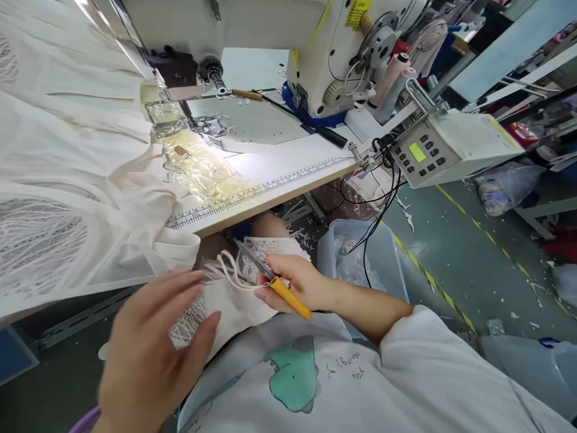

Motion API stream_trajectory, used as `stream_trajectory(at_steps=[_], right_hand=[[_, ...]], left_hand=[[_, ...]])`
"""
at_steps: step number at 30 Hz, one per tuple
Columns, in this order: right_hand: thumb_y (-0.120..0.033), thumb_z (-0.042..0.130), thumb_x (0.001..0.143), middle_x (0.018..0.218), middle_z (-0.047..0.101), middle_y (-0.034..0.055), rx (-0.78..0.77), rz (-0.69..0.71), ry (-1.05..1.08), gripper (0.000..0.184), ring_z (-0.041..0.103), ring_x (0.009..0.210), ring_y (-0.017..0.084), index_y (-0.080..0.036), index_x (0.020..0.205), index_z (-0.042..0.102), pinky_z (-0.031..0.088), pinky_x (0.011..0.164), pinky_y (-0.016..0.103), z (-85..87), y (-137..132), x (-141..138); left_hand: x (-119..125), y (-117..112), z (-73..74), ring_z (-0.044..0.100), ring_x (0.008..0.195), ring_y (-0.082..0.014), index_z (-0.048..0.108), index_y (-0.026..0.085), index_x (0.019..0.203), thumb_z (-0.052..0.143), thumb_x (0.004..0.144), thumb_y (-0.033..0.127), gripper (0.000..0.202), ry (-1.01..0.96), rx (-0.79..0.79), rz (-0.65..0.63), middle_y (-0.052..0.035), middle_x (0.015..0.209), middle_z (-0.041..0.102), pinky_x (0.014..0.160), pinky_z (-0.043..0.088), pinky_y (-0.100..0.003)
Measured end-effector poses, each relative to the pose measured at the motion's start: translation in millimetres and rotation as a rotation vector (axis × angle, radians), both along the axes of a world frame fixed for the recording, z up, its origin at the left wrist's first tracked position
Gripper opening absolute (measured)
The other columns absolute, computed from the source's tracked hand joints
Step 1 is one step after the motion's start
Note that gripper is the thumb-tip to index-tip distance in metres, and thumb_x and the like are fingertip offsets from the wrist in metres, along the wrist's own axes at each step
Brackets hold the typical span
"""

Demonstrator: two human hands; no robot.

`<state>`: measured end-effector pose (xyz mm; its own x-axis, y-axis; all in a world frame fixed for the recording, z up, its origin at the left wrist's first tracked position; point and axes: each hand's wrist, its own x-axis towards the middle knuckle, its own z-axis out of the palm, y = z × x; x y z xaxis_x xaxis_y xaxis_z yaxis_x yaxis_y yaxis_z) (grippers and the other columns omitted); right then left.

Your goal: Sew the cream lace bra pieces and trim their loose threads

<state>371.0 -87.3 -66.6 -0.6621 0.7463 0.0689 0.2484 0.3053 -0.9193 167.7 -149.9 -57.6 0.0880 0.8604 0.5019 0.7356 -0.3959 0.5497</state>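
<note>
Sewing-workshop clutter surrounds a pale work table, with a grey-green floor marked by a yellow-and-black tape stripe (pixel 433 282) running off to the right.

Nearest the camera, the left hand (pixel 153 343) hovers palm down, blurred, its fingers spread apart and gripping nothing. Its fingertips lie over a white openwork lace piece (pixel 189 322) on the lap. The right hand (pixel 300 282) reaches in from the right with the forearm bare. Its thumb and fingers are pinched around a yellow-handled metal-tipped tool (pixel 288 297), whose tip points up and left towards the table edge. A looped white cord (pixel 228 270) hangs from the same fingers, between the two hands and just above the lace.

The white T-shirt (pixel 406 373) below carries a green cartoon print and small dark lettering, too distorted to read.

Beyond the hands, the wooden-edged table (pixel 270 192) bears a printed ruler scale along its front. Heaped cream fabric (pixel 67 180) spills over its left side. A translucent plastic bin (pixel 360 252) stands on the floor to the right.

Farther back sits the off-white industrial sewing machine (pixel 324 54), with a yellow label (pixel 357 12) that is illegible. To its right is a grey control box with a green display (pixel 433 150).
</note>
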Motion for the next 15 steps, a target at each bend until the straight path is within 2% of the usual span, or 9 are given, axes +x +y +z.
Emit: stream_trajectory(at_steps=[2,3,5,7,9,12,15], right_hand=[[-0.036,0.052,0.077,0.062,0.040,-0.0045,0.030,0.042,-0.019,0.028,0.036,0.057,0.010,-0.023,0.067,0.029,0.033,0.053,0.022,-0.9,1,1],[-0.036,0.052,0.077,0.062,0.039,-0.0048,0.044,0.055,-0.020,0.028,0.035,0.056,0.010,-0.023,0.067,0.028,0.031,0.052,0.022,-1.5,1,1],[-0.037,0.052,0.077,0.061,0.038,-0.0052,0.059,0.067,-0.025,0.030,0.033,0.055,0.010,-0.023,0.067,0.028,0.029,0.051,0.022,-2.9,2,1],[-0.041,0.052,0.078,0.061,0.039,-0.0050,0.040,0.058,-0.039,0.031,0.034,0.055,0.010,-0.023,0.068,0.029,0.030,0.051,0.022,-4.8,1,2],[-0.048,0.052,0.080,0.063,0.041,-0.0042,-0.002,0.028,-0.049,0.034,0.036,0.056,0.010,-0.023,0.069,0.031,0.032,0.052,0.023,-6.7,0,3],[-0.057,0.055,0.078,0.068,0.048,-0.0021,-0.079,-0.011,-0.023,0.041,0.042,0.059,0.011,-0.022,0.072,0.034,0.038,0.054,0.024,-9.7,-2,7],[-0.056,0.061,0.074,0.074,0.054,-0.0003,-0.117,-0.004,-0.002,0.041,0.047,0.062,0.012,-0.022,0.075,0.038,0.043,0.057,0.024,-12.6,-2,10]], left_hand=[[1,9,3.0,0.061,0.106,-0.0226,0.058,0.022,0.106,0.059,0.081,0.018,0.025,0.180,0.073,-0.255,-0.0057,0.105,0.068,0.103,0.043,-0.043],[3,14,4.3,0.063,0.099,-0.0214,0.059,0.021,0.101,0.057,0.083,0.017,0.018,0.216,0.068,-0.331,-0.0047,0.097,0.069,0.100,0.045,-0.041],[8,20,5.0,0.066,0.081,-0.0174,0.061,0.021,0.091,0.051,0.087,0.020,0.011,0.224,-0.031,-0.394,-0.0012,0.082,0.069,0.084,0.052,-0.033],[12,24,2.7,0.063,0.067,-0.0140,0.063,0.022,0.086,0.048,0.089,0.024,0.016,0.134,-0.200,-0.395,0.0014,0.073,0.067,0.064,0.050,-0.025],[14,24,-0.9,0.060,0.061,-0.0129,0.065,0.022,0.083,0.048,0.088,0.028,0.019,-0.019,-0.391,-0.355,0.0013,0.069,0.066,0.054,0.046,-0.022],[15,22,-4.8,0.060,0.063,-0.0138,0.066,0.022,0.076,0.053,0.082,0.032,0.018,-0.276,-0.617,-0.235,-0.0009,0.071,0.068,0.058,0.047,-0.021],[16,20,-6.1,0.060,0.065,-0.0158,0.067,0.021,0.072,0.059,0.076,0.036,0.018,-0.475,-0.780,-0.112,-0.0022,0.070,0.069,0.060,0.048,-0.023]])
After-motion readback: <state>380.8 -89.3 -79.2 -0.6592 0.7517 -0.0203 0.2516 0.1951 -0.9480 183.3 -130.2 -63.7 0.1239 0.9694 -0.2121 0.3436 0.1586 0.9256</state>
